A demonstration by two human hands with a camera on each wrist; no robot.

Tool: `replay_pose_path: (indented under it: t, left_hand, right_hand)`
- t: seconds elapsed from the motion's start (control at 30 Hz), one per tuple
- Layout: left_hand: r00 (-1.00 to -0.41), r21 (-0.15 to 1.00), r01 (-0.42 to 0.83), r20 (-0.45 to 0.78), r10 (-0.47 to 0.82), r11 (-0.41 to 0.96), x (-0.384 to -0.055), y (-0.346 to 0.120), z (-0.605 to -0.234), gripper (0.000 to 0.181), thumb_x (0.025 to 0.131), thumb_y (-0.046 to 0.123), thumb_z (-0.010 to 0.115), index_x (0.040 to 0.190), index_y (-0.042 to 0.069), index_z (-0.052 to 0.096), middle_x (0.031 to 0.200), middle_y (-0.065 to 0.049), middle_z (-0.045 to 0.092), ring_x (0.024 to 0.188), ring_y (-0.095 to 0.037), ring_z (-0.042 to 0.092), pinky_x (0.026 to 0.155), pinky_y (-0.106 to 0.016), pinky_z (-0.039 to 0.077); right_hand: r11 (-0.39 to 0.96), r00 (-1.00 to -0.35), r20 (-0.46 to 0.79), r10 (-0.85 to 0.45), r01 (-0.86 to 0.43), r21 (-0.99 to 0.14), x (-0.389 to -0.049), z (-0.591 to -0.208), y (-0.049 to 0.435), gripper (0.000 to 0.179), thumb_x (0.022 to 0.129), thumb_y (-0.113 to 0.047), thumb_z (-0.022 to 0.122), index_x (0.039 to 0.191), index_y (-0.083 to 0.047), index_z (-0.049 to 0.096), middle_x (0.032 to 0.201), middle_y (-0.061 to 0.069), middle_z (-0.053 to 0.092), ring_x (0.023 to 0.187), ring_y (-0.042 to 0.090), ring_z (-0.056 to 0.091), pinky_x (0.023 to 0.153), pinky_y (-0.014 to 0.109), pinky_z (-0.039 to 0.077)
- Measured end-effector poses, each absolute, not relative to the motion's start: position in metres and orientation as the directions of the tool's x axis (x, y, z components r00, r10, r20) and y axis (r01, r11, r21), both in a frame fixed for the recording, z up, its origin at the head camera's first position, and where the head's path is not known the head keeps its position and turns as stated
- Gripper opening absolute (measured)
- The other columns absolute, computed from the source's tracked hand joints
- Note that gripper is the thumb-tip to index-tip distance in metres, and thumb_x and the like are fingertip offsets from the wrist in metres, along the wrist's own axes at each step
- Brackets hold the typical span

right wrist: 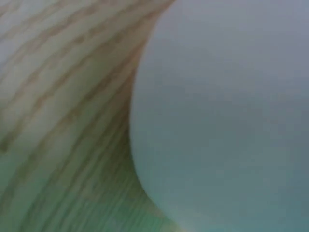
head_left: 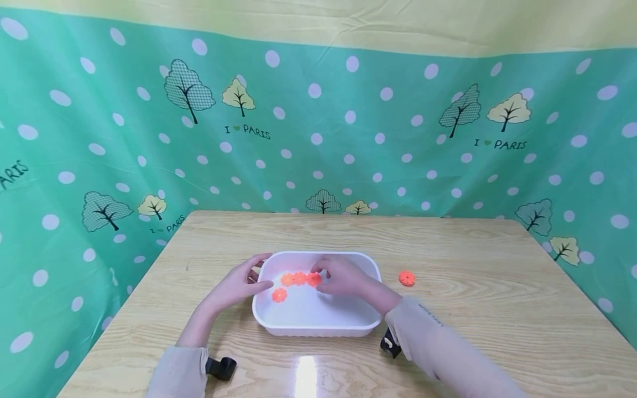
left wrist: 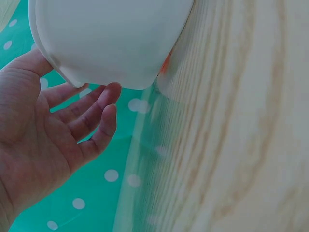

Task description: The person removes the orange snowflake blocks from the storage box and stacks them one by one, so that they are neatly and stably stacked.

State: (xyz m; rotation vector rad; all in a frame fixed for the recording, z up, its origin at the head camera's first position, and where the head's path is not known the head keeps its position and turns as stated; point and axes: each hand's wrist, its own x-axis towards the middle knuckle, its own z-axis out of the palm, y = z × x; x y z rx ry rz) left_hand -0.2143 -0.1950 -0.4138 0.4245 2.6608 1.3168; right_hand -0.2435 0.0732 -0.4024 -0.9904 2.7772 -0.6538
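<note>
A white plastic basin (head_left: 320,331) sits on the table with several orange notched plastic discs (head_left: 280,295) inside. My left hand (head_left: 242,283) grips its left end, thumb over the rim and fingers along the outside; the left wrist view shows the fingers (left wrist: 91,116) bent by the basin wall (left wrist: 111,43). Reaching in from the right, my right hand (head_left: 343,277) pinches one orange notched disc (head_left: 313,279) at the end of a row of discs (head_left: 293,278). Only the basin's outer side (right wrist: 222,116) and wood grain show in the right wrist view, not the hand.
One more orange disc (head_left: 407,278) lies on the wooden table (head_left: 473,287) to the right of the basin. Black wrist straps (head_left: 222,368) sit at both sleeves. Behind the table hangs a green dotted curtain (head_left: 348,160).
</note>
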Motion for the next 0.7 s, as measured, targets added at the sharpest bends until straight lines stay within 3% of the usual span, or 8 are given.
replay_pose_path:
  t: [0.5, 0.7]
  left_hand:
    - [-0.952, 0.793, 0.178, -0.012, 0.306, 0.582, -0.2139, -0.1937, -0.4135, 0.063, 0.081, 0.026, 0.068, 0.136, 0.015, 0.039, 0.12, -0.009, 0.049, 0.083, -0.018, 0.052, 0.066, -0.028, 0.047]
    - [-0.95, 0.795, 0.187, -0.003, 0.313, 0.576, -0.2141, -0.1949, -0.4133, 0.064, 0.081, 0.027, 0.068, 0.136, 0.014, 0.038, 0.119, -0.009, 0.049, 0.082, -0.018, 0.052, 0.066, -0.027, 0.047]
  right_hand:
    - [0.712, -0.76, 0.043, -0.649, -0.626, -0.318, -0.2422, -0.4132, 0.0676, 0.036, 0.077, -0.022, 0.068, 0.111, -0.012, 0.063, 0.106, 0.0, 0.059, 0.086, 0.01, 0.048, 0.08, 0.025, 0.042]
    - [0.703, -0.746, 0.053, -0.664, -0.647, -0.294, -0.2425, -0.4134, 0.0652, 0.028, 0.077, -0.021, 0.068, 0.104, -0.013, 0.066, 0.097, -0.002, 0.058, 0.082, 0.009, 0.047, 0.074, 0.021, 0.041]
